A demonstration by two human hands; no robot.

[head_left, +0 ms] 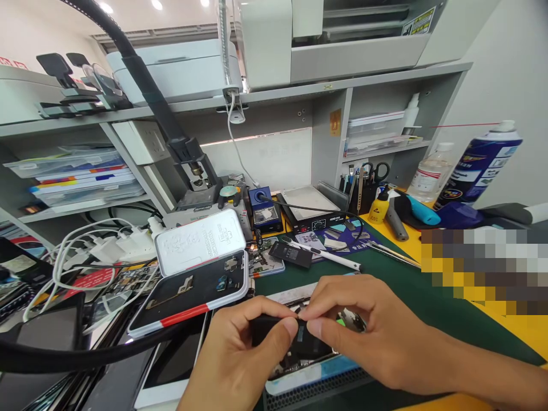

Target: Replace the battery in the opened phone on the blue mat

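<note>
My left hand [240, 354] pinches a flat black piece, which looks like a phone battery [314, 345], between thumb and forefinger. Close against it, my right hand [372, 337] has its thumb and forefinger closed at the piece's upper edge. The fingertips of both hands almost meet, and whatever small part lies between them is hidden. Beneath the hands is an opened phone [293, 365] with its inner parts showing. It lies in a white and blue tray [295, 383], which sits on a black perforated base [317, 393].
Left of the hands stands an open parts case [188, 311] with small components. A white-framed phone [171, 365] lies in front. Behind are another black battery [291, 254], a white pen-like tool [329, 257] and a soldering station [265, 211]. Bottles and a spray can [479, 162] stand right.
</note>
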